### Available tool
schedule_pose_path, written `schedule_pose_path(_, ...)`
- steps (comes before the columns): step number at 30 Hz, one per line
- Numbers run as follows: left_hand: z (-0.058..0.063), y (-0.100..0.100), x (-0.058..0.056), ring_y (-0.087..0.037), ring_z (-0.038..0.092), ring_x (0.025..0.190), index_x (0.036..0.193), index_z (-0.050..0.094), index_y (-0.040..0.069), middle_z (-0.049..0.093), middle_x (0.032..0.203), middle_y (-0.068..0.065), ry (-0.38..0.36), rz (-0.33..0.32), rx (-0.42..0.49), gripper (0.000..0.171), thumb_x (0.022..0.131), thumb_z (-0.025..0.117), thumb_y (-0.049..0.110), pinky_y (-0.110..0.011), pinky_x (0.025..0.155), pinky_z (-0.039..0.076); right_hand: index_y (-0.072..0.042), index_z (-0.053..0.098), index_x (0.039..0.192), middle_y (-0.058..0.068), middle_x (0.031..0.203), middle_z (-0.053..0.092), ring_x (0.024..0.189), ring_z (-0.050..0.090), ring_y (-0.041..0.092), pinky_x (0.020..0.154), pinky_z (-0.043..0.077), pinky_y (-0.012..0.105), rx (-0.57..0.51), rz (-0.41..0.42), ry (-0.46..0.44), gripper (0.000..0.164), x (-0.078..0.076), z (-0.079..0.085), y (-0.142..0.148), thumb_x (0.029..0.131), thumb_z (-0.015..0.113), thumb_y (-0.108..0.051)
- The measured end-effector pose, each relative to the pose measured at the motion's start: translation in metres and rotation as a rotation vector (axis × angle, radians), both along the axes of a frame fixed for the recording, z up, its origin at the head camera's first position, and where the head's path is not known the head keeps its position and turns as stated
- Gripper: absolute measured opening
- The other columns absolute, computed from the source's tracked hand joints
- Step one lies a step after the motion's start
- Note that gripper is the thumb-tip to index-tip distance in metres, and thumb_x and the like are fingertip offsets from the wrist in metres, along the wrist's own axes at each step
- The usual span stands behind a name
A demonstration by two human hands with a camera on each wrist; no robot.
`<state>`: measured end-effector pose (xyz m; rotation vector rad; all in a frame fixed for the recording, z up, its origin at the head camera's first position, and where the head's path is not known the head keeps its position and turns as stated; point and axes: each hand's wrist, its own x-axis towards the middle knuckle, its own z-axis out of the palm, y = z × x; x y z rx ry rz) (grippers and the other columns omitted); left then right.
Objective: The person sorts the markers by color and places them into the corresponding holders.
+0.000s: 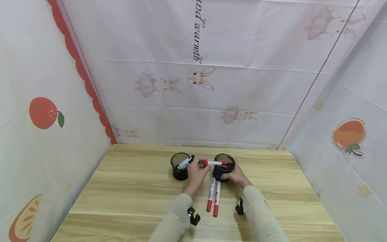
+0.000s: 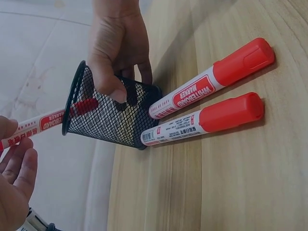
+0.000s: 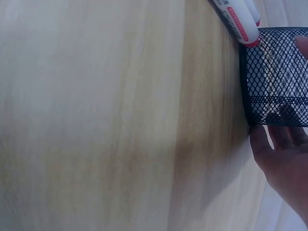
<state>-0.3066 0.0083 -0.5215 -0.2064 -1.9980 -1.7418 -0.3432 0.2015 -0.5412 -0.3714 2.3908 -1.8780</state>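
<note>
A red-capped whiteboard marker (image 1: 215, 163) is pinched by my left hand (image 1: 197, 174); in the left wrist view the capped end of this marker (image 2: 53, 119) is inside the mouth of a black mesh pen holder (image 2: 113, 113). My right hand (image 1: 237, 175) grips that pen holder (image 1: 220, 174) from the right, thumb on the near side and fingers around the far side. Two more red whiteboard markers (image 2: 192, 94) lie side by side on the table, their ends close to the holder's base. In the right wrist view, mesh and fingers (image 3: 284, 154) appear at the right edge.
Left of my left hand stands a second black mesh holder (image 1: 180, 174), with white-and-black markers (image 1: 184, 163) leaning in it. The wooden table (image 1: 136, 195) is bounded by printed cloth walls (image 1: 169, 124) at the back and sides.
</note>
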Motion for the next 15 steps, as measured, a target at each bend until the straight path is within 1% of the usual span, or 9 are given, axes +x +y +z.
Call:
schedule_pose_path(5,0.000,0.000,-0.002,-0.023,0.065,0.075,0.088,0.064,0.000,0.065,0.080,-0.006,-0.024,-0.011,-0.017,0.019,0.073,0.074,-0.003,-0.022,0.064,0.052,0.008,0.030,0.139,0.036,0.125,0.042,0.118,0.037,0.050,0.097,0.031,0.056,-0.004,0.007,0.006,0.091,-0.001,-0.002,0.000,0.060,0.075,0.012)
schedule_pose_path(8,0.001,0.000,-0.004,-0.022,0.065,0.075,0.089,0.064,-0.002,0.065,0.080,-0.006,-0.034,-0.008,-0.030,0.019,0.073,0.074,-0.003,-0.021,0.063,0.052,0.008,0.031,0.138,0.036,0.128,0.041,0.121,0.035,0.048,0.099,0.029,0.056,-0.029,-0.013,0.010,0.091,-0.003,-0.004,-0.001,0.058,0.075,0.013)
schedule_pose_path(12,0.001,-0.001,-0.007,-0.021,0.065,0.073,0.090,0.064,-0.004,0.065,0.080,-0.007,-0.013,-0.012,-0.034,0.019,0.073,0.074,-0.004,-0.021,0.063,0.052,0.008,0.031,0.137,0.036,0.130,0.040,0.123,0.035,0.046,0.101,0.027,0.054,-0.060,-0.032,0.030,0.092,-0.014,-0.018,-0.001,0.056,0.075,0.016)
schedule_pose_path(15,0.000,0.000,-0.009,-0.019,0.064,0.072,0.089,0.064,-0.004,0.065,0.079,-0.006,-0.004,-0.026,-0.034,0.020,0.073,0.074,-0.004,-0.022,0.063,0.052,0.007,0.032,0.136,0.034,0.126,0.045,0.119,0.040,0.046,0.100,0.030,0.053,-0.054,-0.038,0.078,0.093,-0.021,-0.031,0.001,0.054,0.076,0.013)
